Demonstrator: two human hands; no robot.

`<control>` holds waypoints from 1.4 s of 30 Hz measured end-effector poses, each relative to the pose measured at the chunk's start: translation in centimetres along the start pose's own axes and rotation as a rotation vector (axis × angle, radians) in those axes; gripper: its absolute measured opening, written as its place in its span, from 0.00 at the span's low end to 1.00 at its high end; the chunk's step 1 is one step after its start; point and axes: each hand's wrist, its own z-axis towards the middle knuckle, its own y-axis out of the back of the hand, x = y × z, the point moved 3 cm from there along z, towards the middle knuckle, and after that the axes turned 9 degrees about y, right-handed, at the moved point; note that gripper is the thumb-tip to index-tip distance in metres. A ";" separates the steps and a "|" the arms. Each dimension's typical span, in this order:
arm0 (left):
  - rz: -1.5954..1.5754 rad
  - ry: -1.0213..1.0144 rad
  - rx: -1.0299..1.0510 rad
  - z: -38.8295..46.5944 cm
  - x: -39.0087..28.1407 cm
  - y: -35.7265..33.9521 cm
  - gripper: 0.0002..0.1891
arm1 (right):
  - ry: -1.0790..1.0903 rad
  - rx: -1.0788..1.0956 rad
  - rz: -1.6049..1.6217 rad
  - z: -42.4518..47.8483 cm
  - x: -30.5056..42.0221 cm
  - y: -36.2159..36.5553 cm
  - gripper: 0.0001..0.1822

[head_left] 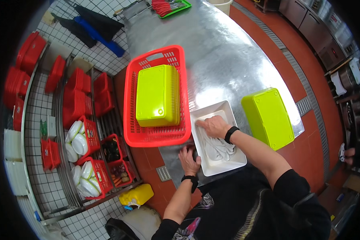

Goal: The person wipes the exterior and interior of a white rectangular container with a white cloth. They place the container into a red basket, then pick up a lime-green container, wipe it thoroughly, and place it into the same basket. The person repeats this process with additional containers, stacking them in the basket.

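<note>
A white rectangular tray (pixel 225 167) sits at the near edge of the steel table, with white spoons (pixel 217 148) lying in it. My right hand (pixel 214 126) reaches into the tray, its index finger extended against the far left inner corner; whether it holds anything cannot be told. My left hand (pixel 189 161) rests on the table at the tray's left side, fingers spread, holding nothing visible. Left of the tray stands a red perforated basket (pixel 157 141) holding a stack of upturned yellow-green bins (pixel 152 96). Another yellow-green bin (pixel 268 118) lies bottom up to the right.
The steel table (pixel 210 51) extends away, with a green tray (pixel 184 4) of red-handled cutlery at its far end. To the left, a metal rack (pixel 67 168) carries red bins, white dishes and vegetables. A yellow jerrycan (pixel 138 194) stands low left. Another person's foot (pixel 342 152) shows far right.
</note>
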 end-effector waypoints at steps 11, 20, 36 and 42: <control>-0.012 0.001 0.015 0.1 -0.5 0.4 0.49 | -0.081 -0.159 -0.134 0.3 0.6 -1.9 0.18; 0.013 0.010 0.009 -0.4 0.1 -0.1 0.51 | -0.140 -0.109 0.037 0.7 0.9 -2.0 0.15; 0.009 -0.011 -0.006 -0.2 0.2 -0.1 0.47 | -0.104 -0.067 -0.110 0.3 1.1 -1.6 0.20; -0.009 0.014 0.014 -0.1 -0.4 0.2 0.52 | -0.209 -0.145 -0.033 0.0 1.6 -2.3 0.15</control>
